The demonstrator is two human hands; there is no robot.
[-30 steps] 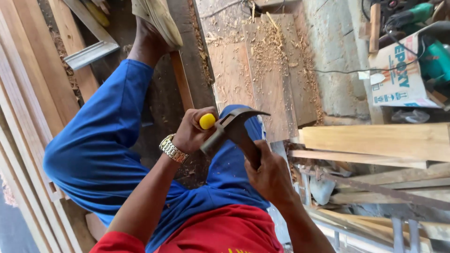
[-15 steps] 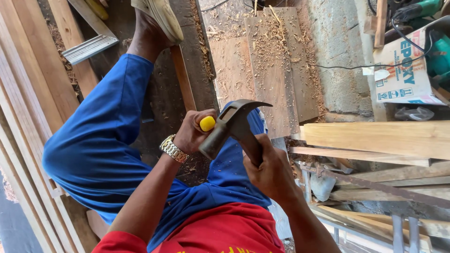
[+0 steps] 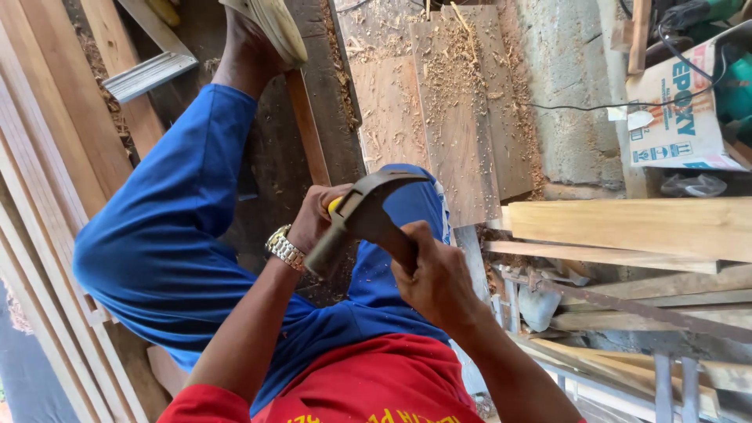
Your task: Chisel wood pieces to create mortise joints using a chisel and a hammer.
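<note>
My left hand [image 3: 313, 215], with a gold watch [image 3: 283, 247] on the wrist, is closed around a yellow-handled tool [image 3: 335, 205]; only the top of its handle shows. My right hand [image 3: 435, 278] grips the shaft of a dark steel claw hammer [image 3: 368, 207]. The hammer head lies against the yellow handle's end, just above my knee. My legs in blue trousers [image 3: 172, 235] fill the middle of the view, and one foot in a pale sandal [image 3: 270, 27] rests on a narrow wooden strip [image 3: 307, 129]. The tool's working end is hidden behind my hand.
Long wooden boards [image 3: 47, 157] lean along the left. Planks covered with shavings [image 3: 454, 102] lie ahead. Stacked timber [image 3: 642, 227] and metal bars sit to the right, below a cardboard box [image 3: 677, 117] and a black cable on a concrete block.
The hammer head has shifted left onto the yellow handle, which it now mostly covers. Both hands keep their grips; the view has drifted slightly.
</note>
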